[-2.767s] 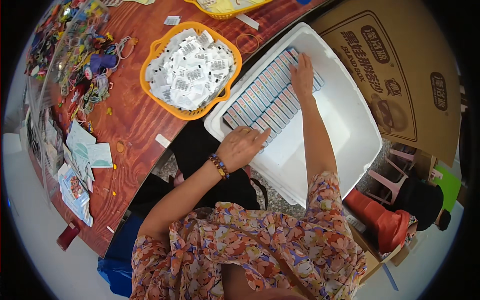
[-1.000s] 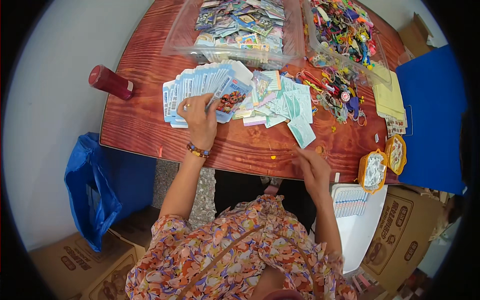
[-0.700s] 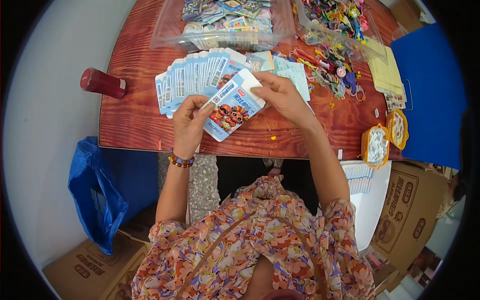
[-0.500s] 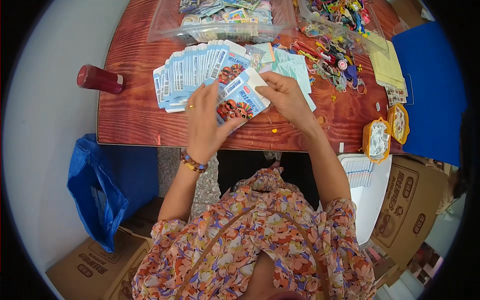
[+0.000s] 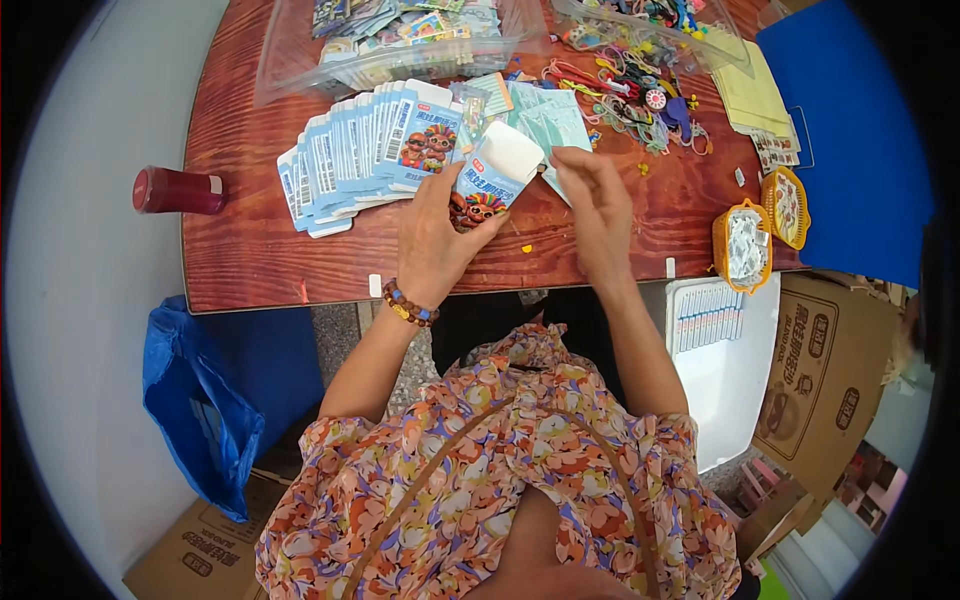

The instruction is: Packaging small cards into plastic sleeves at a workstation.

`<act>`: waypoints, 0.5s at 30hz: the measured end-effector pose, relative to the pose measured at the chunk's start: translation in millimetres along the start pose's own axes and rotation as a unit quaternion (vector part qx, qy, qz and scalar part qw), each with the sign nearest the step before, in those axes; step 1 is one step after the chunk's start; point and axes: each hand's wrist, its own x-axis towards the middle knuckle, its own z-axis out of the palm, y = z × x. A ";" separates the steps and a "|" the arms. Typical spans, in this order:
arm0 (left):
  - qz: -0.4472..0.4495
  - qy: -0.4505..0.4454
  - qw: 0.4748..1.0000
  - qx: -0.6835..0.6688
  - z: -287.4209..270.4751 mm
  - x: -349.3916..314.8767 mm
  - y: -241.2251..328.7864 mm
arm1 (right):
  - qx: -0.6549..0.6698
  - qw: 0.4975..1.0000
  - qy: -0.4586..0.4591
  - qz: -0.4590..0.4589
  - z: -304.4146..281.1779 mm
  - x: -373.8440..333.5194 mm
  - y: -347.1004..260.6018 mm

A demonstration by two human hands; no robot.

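My left hand (image 5: 437,235) grips a small light-blue cardboard box (image 5: 482,185) with cartoon figures on its front. The box is tilted, and its white top flap stands up. Just right of the flap is my right hand (image 5: 598,215), its fingers apart and slightly bent, with nothing visible in them. Behind my left hand lies a fanned row of flat light-blue boxes (image 5: 345,150), overlapping one another. Pale green printed papers (image 5: 552,118) lie beyond the held box, partly covered.
Clear plastic bins (image 5: 400,73) of packets and small trinkets stand at the back. Loose colourful cords (image 5: 640,110) lie far right. A red bottle (image 5: 180,190) lies at left; orange baskets (image 5: 743,252) sit at right. A blue bag (image 5: 200,400) hangs below the left edge.
My right hand has come off the held box and moved right. The box's top flap now stands more upright and visible. The view has shifted slightly.
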 end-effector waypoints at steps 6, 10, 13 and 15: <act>-0.085 0.041 0.991 -0.090 25.1 -3.0 15.5 | 0.081 0.997 -0.016 0.005 23.4 -21.5 16.1; -0.189 -0.018 0.938 -0.291 30.6 -12.7 2.8 | 0.027 0.999 -0.042 0.017 5.6 -8.0 15.2; -0.201 -0.041 0.878 -0.433 19.6 -13.0 8.0 | 0.084 0.993 -0.077 0.042 -4.4 0.5 1.0; -0.193 -0.059 0.885 -0.419 12.2 -11.8 14.9 | 0.062 0.992 -0.100 0.038 -15.6 2.9 -1.1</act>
